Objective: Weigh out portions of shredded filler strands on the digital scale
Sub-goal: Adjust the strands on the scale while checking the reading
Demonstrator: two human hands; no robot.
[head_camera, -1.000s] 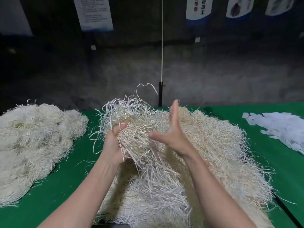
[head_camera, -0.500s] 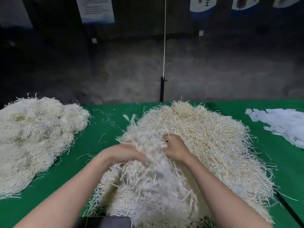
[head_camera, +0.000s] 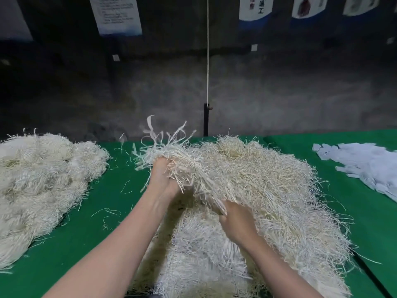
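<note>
Together, left grip (head_camera: 163, 179) and right grip (head_camera: 237, 222) clutch strands (head_camera: 182, 157) at the pile (head_camera: 270, 181) edge.

One wide camera rides on the person's head, facing forward and down across the green table (head_camera: 373, 233), close over the strand heap (head_camera: 257, 179), with the dark back wall (head_camera: 279, 93) filling the top

Workshop, bare concrete wall (head_camera: 279, 93), hung notices (head_camera: 117, 16), green-covered worktable (head_camera: 120, 168)
</note>
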